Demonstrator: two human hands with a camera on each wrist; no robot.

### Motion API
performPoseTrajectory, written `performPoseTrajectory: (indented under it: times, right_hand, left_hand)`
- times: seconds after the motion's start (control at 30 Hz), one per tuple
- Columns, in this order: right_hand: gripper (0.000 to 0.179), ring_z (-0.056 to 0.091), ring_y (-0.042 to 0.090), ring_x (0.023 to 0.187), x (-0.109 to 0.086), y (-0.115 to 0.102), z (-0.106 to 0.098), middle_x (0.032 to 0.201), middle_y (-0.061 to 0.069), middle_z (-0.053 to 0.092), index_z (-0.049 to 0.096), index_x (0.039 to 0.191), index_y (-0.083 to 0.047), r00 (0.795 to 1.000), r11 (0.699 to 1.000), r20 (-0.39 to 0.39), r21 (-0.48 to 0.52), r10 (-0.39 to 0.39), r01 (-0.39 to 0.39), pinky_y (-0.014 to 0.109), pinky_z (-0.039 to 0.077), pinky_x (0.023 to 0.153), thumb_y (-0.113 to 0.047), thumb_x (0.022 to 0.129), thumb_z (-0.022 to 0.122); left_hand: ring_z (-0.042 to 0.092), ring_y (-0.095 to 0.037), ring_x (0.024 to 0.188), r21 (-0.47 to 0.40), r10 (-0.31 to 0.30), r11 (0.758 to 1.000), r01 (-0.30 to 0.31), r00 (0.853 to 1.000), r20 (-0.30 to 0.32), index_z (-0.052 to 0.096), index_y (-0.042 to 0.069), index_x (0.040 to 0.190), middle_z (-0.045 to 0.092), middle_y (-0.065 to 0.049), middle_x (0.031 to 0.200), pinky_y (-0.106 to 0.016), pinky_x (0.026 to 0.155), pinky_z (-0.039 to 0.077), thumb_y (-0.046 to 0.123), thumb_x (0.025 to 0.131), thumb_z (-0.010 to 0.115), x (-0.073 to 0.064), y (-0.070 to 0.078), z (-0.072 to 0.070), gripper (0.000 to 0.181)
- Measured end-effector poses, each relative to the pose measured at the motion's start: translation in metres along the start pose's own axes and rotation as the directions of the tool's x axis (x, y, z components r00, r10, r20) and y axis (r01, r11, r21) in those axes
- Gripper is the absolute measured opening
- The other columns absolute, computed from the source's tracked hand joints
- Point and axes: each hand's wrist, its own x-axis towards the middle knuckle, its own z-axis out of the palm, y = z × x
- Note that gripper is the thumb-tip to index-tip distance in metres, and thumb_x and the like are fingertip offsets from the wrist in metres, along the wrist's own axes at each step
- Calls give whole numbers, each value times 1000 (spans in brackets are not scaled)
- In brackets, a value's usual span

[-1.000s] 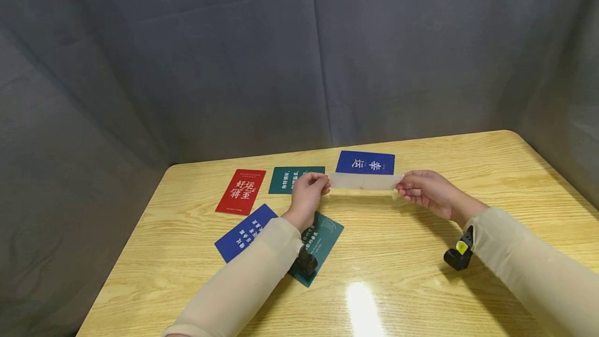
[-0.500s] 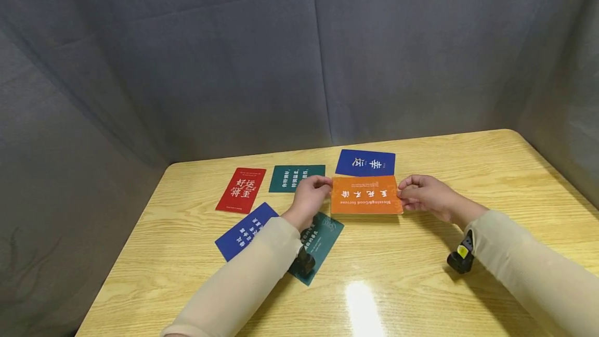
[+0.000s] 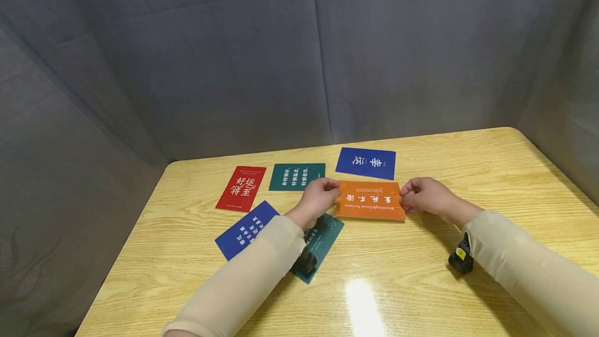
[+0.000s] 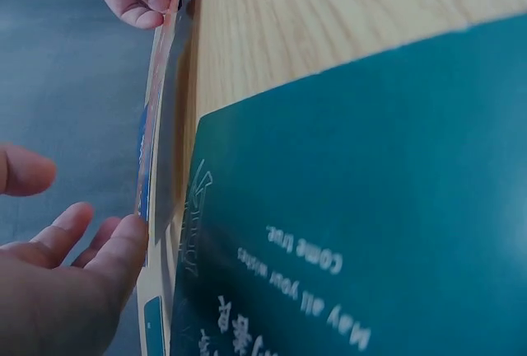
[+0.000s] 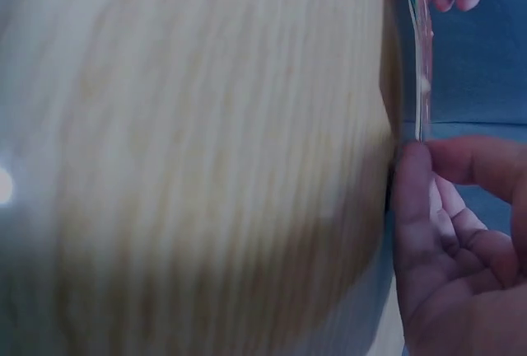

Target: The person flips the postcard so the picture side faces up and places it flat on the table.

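Observation:
An orange card (image 3: 370,200) with white lettering, upside down in the head view, is held just above the table between both hands. My right hand (image 3: 428,199) pinches its right edge between thumb and index finger, clearly so in the right wrist view. At the card's left edge is my left hand (image 3: 318,199). The left wrist view shows its thumb (image 4: 29,170) apart from the fingers, with fingertips near or touching the card's end. Under the left forearm lies a dark green card (image 3: 327,228), partly covered by the hand and sleeve.
On the wooden table (image 3: 412,285) lie a red card (image 3: 241,189), a second green card (image 3: 295,176), a blue card (image 3: 366,163) at the back, and another blue card (image 3: 245,228) partly under the left sleeve. A grey curtain (image 3: 262,66) hangs behind.
The card's pale side faced the camera first; it has tipped so its orange printed face shows. It has come slightly nearer and to the right. The left thumb now stands apart.

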Motion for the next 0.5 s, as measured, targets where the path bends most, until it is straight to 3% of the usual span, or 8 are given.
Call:
performPoseTrajectory:
  times: [0.5]
  right_hand:
    - [12,66,16,79,-2,-5,0,89,11,65,60,98,6,999,988,-24,-151,33,-36,31,60,71,-3,93,66]
  left_hand:
    - [50,-30,133,59,-35,998,27,990,134,51,2,149,52,-13,149,-49,115,38,17,104,60,-7,4,4,49]
